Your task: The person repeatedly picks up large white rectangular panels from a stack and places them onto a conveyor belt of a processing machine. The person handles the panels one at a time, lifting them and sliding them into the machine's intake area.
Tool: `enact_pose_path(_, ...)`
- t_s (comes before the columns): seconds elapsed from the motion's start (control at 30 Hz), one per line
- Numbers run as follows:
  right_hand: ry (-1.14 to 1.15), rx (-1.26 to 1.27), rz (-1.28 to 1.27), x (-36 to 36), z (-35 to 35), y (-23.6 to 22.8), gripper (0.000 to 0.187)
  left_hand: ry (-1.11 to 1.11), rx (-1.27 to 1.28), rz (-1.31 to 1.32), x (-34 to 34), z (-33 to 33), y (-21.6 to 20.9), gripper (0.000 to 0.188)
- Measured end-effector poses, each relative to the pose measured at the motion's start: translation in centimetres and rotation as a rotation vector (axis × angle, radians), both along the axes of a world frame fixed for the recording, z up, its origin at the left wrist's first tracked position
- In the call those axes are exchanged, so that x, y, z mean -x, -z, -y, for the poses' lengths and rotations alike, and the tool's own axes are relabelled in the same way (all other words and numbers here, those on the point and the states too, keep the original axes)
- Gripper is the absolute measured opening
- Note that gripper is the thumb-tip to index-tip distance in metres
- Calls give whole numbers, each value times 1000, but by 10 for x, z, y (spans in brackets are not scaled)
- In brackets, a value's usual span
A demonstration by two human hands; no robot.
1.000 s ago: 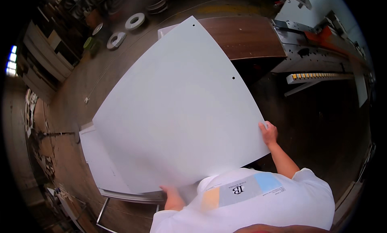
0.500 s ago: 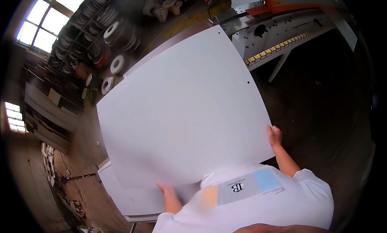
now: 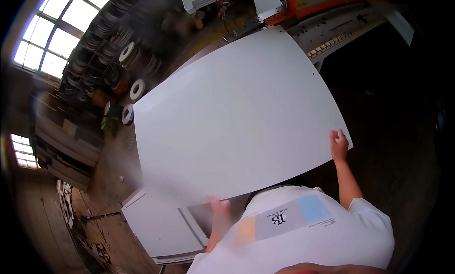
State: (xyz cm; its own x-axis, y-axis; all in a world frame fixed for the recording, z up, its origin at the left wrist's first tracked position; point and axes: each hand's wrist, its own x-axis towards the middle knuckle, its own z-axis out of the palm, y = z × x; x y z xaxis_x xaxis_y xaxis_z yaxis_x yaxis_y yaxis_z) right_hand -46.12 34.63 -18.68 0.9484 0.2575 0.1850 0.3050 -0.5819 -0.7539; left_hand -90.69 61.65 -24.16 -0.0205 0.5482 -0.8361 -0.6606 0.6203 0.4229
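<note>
A large white panel (image 3: 237,117) with small dark holes near its edges lies in front of me. At its near edge is my left hand (image 3: 220,207), slightly blurred, with a fingertip over the rim and the other fingers partly hidden; it appears closed on the panel. My right hand (image 3: 338,145) is above the panel's near right corner, fingers loosely bent and apart, with nothing visible in them. To the left below, a stack of smaller white boards (image 3: 163,226) sits partly under the panel.
Beyond the panel stands a machine with an orange part (image 3: 315,1) and a row of yellow and white blocks (image 3: 334,43). At the far left, racks (image 3: 92,51) hold many rolls, with white rolls (image 3: 137,90) nearby. Long boards (image 3: 64,141) are piled on the left.
The panel has moved right and away from me, uncovering more of the board stack. My right hand has left the panel's right edge and lifted over its corner. My left hand has shifted right.
</note>
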Motion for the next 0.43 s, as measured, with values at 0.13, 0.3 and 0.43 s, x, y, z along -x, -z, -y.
enact_pose_path(0.13, -239, -43, -1120, 69, 8, 37, 52, 12, 163, 253, -22, 39, 2, 56)
enact_pose_path(0.3, 13, -259, -1550, 131, -7, 78, 55, 209, 139, 398, -37, 70, 6, 63)
enact_pose_path(0.43, 71, -499, -1477, 134, -28, 79, 57, 435, 121, 437, -24, 70, 16, 67)
